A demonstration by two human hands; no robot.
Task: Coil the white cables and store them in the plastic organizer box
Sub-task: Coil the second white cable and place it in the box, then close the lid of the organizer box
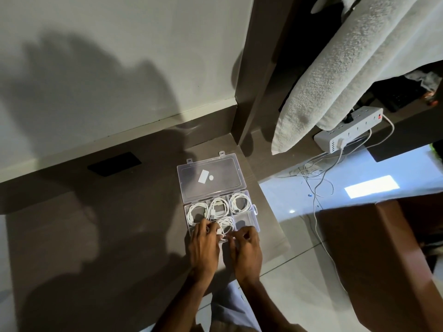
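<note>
The clear plastic organizer box (254,213) is lying open on the brown ledge (134,212), its lid (211,179) folded back flat toward the wall. Three coiled white cables are sitting in the box's far row: one in the left compartment (197,212), one in the middle (218,207), one in the right (239,201). A fourth white cable (225,225) is lying partly coiled in the near middle compartment, its loose end trailing over the box's near edge.

Both hands are working at that near edge. The left hand (203,248) is pinching the loose end with narrowed fingertips, right over the near left compartment. The right hand (247,250) is curling close beside it, fingers drawn together on the same strand just in front of the box. The near right compartment is showing no cable.

Beyond the box's right side, well apart, a white power strip (347,130) is resting on the ledge under a hanging towel (335,68), and thin tangled wires (314,173) are spilling from it onto the glossy floor (299,295).
</note>
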